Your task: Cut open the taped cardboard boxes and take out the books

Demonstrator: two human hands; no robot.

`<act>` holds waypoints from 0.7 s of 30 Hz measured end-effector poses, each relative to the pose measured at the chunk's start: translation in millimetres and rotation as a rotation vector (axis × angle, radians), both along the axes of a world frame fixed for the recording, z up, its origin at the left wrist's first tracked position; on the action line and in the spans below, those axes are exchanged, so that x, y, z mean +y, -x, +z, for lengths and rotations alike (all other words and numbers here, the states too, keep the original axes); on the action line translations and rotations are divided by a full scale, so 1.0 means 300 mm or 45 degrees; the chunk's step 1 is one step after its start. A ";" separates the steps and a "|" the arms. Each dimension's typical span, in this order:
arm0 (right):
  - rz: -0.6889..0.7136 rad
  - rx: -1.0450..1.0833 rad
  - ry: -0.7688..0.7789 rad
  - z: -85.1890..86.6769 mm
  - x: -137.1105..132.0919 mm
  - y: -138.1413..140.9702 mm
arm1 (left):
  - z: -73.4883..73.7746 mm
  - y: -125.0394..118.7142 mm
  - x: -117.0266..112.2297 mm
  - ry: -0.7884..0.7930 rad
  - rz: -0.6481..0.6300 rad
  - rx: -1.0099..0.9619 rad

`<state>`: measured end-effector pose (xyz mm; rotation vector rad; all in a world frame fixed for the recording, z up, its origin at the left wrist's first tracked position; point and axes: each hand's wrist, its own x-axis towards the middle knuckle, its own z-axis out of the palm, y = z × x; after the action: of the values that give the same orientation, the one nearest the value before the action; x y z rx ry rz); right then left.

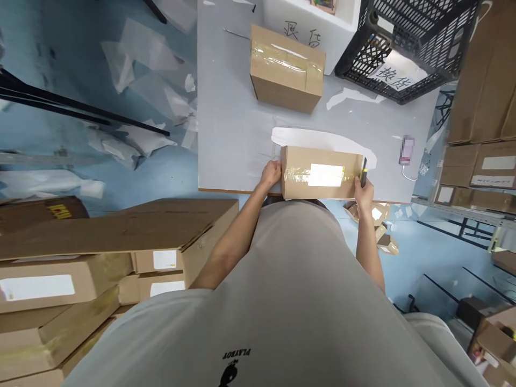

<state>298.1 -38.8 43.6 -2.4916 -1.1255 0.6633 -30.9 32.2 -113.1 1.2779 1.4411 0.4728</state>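
A taped cardboard box [298, 161] with a white label [325, 175] lies at the table's near edge, close against my body. Curled against its left end is my left hand [272, 173], its fingertips partly hidden. At the opposite end, my right hand [365, 194] grips a black and yellow utility knife [364, 176], blade end pointing away from me. Its fingers also touch the box's right end. Clear tape runs along the box's upper face and looks unbroken from here.
Farther back on the grey table [229, 134] sits another taped box [288, 67], before a white foam bin [310, 24] and a black plastic crate [403, 48]. A phone [407, 150] lies at right. A large open carton [121, 226] with boxes stands at lower left.
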 end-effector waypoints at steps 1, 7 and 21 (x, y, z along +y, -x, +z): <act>0.020 -0.018 0.031 0.000 -0.001 0.006 | -0.007 0.000 -0.004 0.014 -0.001 0.014; 0.162 -0.185 0.049 0.028 0.001 0.018 | 0.033 0.089 -0.059 -0.050 0.062 0.016; 1.306 -0.146 0.302 0.210 0.132 0.330 | 0.232 0.145 -0.110 -0.364 -0.223 -0.201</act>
<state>199.1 0.7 106.5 -1.9801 -2.5090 0.9284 -74.4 -0.9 -43.6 1.5426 1.1466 0.6626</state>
